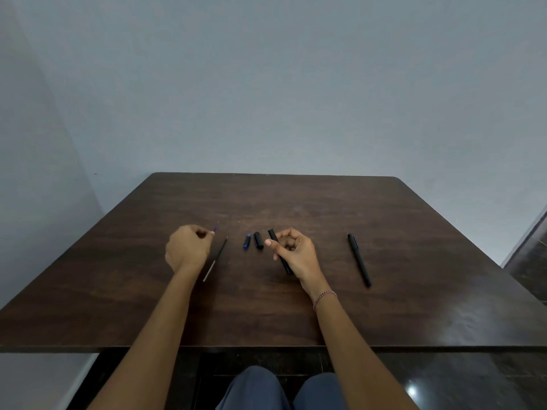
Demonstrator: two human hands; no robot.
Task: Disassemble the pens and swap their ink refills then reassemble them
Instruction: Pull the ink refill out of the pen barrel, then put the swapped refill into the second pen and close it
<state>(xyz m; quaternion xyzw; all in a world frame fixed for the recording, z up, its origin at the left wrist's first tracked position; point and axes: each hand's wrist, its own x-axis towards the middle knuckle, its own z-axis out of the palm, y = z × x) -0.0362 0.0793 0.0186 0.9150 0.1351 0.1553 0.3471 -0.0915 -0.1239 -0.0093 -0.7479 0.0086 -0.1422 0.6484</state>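
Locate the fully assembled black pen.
Head view: the assembled black pen lies on the table, right of the right hand, which grips a black barrel; nothing touches it.

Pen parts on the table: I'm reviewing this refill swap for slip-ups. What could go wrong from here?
1. The left hand pinches a thin purple-tipped refill beside the thin dark refill lying loose; they could get mixed up.
2. The short blue piece and short black piece lie loose beside the right hand gripping the black barrel; a nudge might roll them.
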